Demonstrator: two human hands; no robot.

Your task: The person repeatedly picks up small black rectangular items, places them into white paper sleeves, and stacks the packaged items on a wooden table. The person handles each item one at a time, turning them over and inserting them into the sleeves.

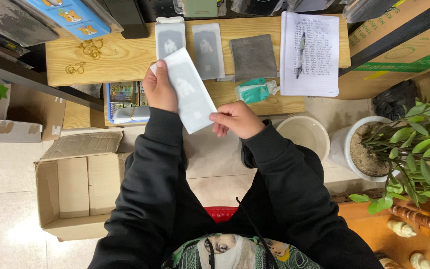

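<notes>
Left hand point(159, 89) and right hand point(236, 119), both clamped on a white flat packet point(187, 89), hold it taut for inspection below the wooden shelf point(125, 57).

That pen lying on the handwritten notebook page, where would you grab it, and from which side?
Probably the middle of the slim grey pen's barrel, coming straight down from above. It lies flat on the white lined notebook page, running lengthwise away from the person, so fingers would pinch across its narrow width from left and right. The right hand is nearer, though both hands now hold the flat white packet.
</notes>
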